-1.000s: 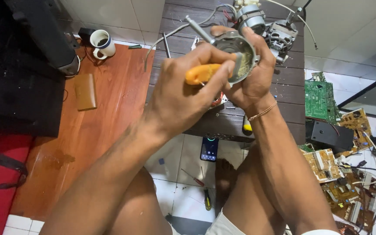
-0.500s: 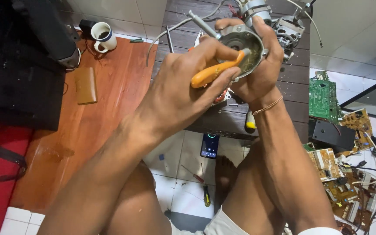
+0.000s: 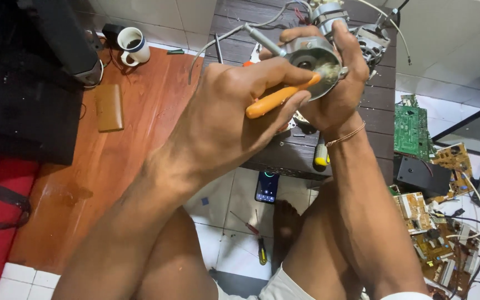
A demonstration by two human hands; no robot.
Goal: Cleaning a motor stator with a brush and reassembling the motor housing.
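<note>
The right hand (image 3: 334, 94) gripped a round metal motor housing (image 3: 313, 62) above the dark counter (image 3: 373, 105), fingers wrapped around its rim. The left hand (image 3: 223, 119) had its fingers pressed around an orange-handled tool (image 3: 279, 97), whose tip sat inside the housing. A phone (image 3: 266, 186) lay on the tiled floor below.

White floor tiles (image 3: 223, 194) run under a low dark slatted table (image 3: 373, 100). At its left edge lies a reddish wooden board (image 3: 140, 139) bearing a white mug (image 3: 133, 45). Green and tan circuit boards (image 3: 418, 133) litter the floor off its right edge.
</note>
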